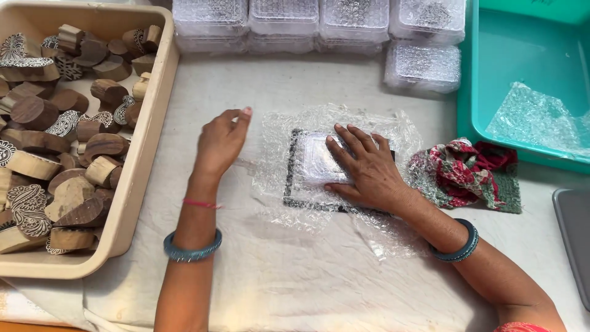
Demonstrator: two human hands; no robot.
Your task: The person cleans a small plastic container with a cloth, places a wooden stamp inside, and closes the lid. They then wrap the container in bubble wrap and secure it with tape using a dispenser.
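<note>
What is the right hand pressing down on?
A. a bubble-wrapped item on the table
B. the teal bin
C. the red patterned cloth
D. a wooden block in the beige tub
A: the right hand lies flat on the bubble-wrapped item at mid-table, apart from the cloth and the tub.

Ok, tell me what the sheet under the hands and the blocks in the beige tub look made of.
Sheet: clear plastic bubble wrap, glossy, with rows of small air pockets; the right hand presses on it. Blocks: apparently wood, brown with visible grain, matte; some faces are carved with pale patterns.
</note>
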